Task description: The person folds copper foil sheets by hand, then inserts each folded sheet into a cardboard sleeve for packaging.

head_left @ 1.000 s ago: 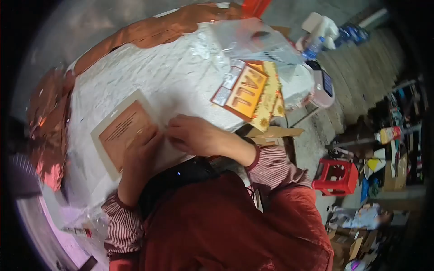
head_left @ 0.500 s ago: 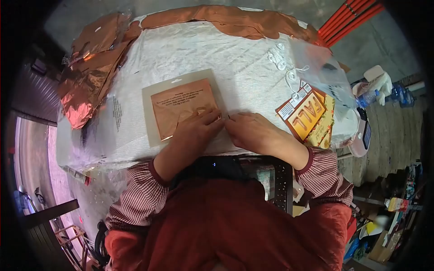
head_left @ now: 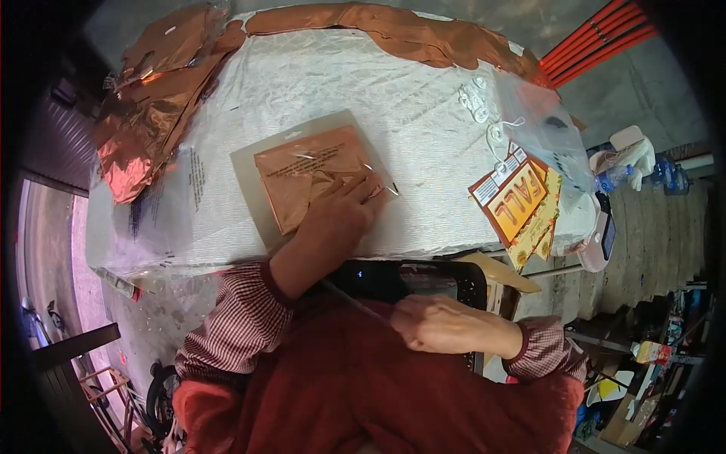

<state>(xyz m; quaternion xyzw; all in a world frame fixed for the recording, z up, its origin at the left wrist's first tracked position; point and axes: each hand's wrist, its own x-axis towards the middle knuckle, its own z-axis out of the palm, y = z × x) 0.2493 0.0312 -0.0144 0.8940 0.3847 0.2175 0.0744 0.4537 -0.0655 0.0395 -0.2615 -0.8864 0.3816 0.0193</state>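
Note:
A clear plastic bag (head_left: 249,170) with a hang hole at its top lies turned at an angle on the white cloth, with a folded copper foil piece (head_left: 287,189) inside. Printed text shows across the upper part. My left hand (head_left: 340,216) rests on the bag's right side, fingers laid out and pressing down. Off the table edge, above my lap, my right hand (head_left: 439,325) is closed, pinching a thin, pale strip (head_left: 352,300). This strip runs up and left toward the bag's lower edge, where my left wrist hides its end.
Copper foil sheets (head_left: 155,98) lie at the far left, and a long foil piece (head_left: 355,17) lines the back edge. On the right are printed FALL cards (head_left: 518,197), white string bundles (head_left: 475,98) and a clear plastic sheet (head_left: 541,113). Water bottles (head_left: 616,178) stand beyond.
My right hand has drawn back from the bag's right edge, down toward my lap, with a thin strip now stretched from it. The bag has turned slightly; my left hand stays on it.

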